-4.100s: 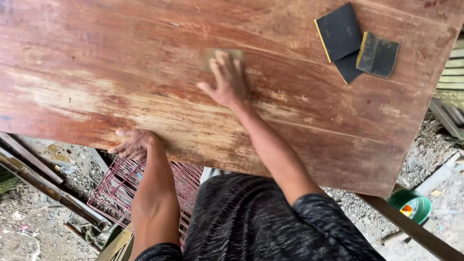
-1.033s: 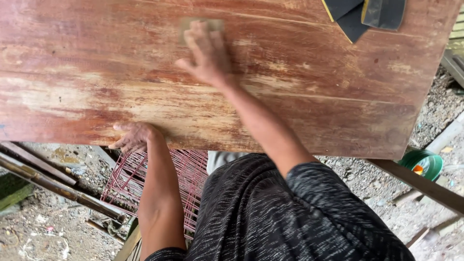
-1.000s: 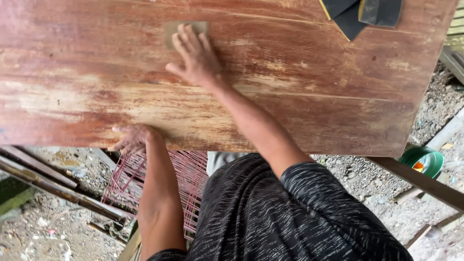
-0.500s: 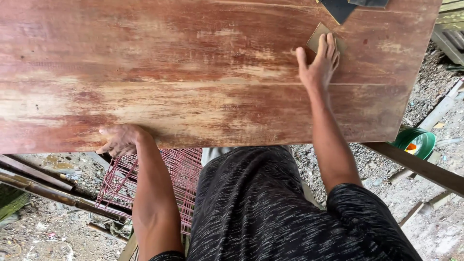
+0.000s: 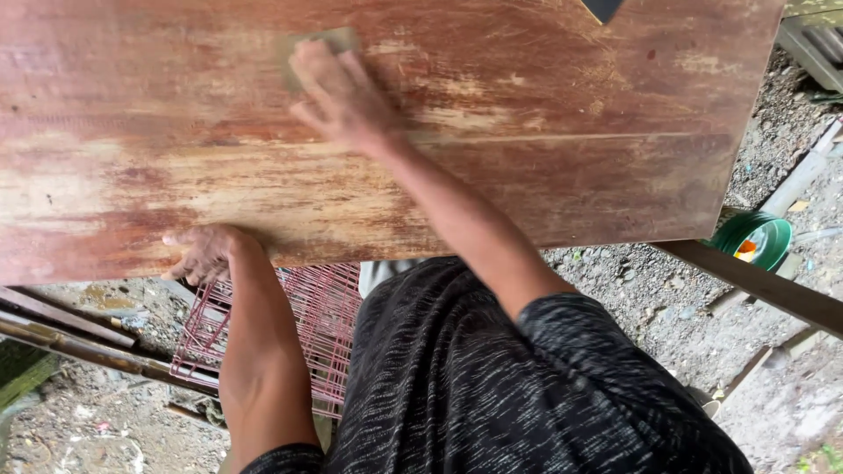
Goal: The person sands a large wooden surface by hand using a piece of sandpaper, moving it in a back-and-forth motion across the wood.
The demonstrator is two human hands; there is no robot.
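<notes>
1. Over the worn wooden tabletop (image 5: 527,132), my right hand (image 5: 338,92) has swung back from the far right side, where it was half a second ago, to the upper middle of the board; it is blurred with motion.

2. Under its flattened fingers lies the tan sanding pad (image 5: 318,44), pressed against the wood. Only the pad's far edge shows beyond my fingertips. The hand is pushing down on it with an open palm, not closed around it.

3. At the near edge, my left hand (image 5: 204,254) sits where it was in the earlier pictures, fingers curled over the rim of the tabletop and bracing it. My two hands are well apart.

4. That sweep from right to left covers a long stretch of the reddish finish. Pale bare streaks run across the middle and left of the board, while the right end and near strip look darker, so I judge those parts are less worn down.

5. Of the dark sanding sheets (image 5: 602,8) at the far right, only one corner shows at the top edge now; they lie well clear of the pad.

6. Below the board stand a reddish wire rack (image 5: 299,325), just beside my left forearm, and a green bucket (image 5: 753,239) on the gravel to the right, near a slanting timber (image 5: 755,285). None touches the tabletop's working face.
</notes>
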